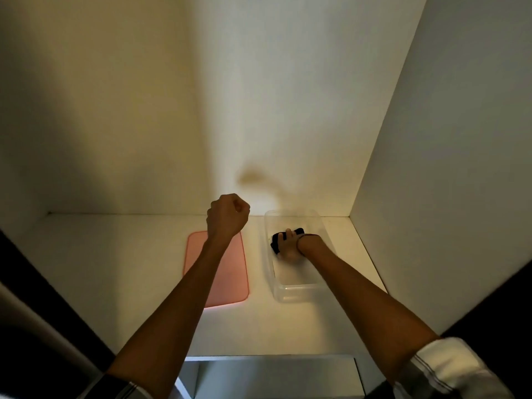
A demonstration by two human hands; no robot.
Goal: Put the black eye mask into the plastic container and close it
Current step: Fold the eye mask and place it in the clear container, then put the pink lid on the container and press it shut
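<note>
Right now the right hand (290, 249) is down inside the clear plastic container (296, 290) near the shelf's (115, 277) back right corner, fingers wrapped around the bunched black eye mask (278, 240). Meanwhile the left hand (227, 216) hangs in a closed, empty fist above the far end of the pink lid (224, 280), which lies flat just left of the container.

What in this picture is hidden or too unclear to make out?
Head view only:
- Black eye mask: mostly covered by the right hand; its shape is unclear.
- Pink lid: far end hidden behind the left hand.
- Plastic container: far rim blurred by a smudge.
</note>
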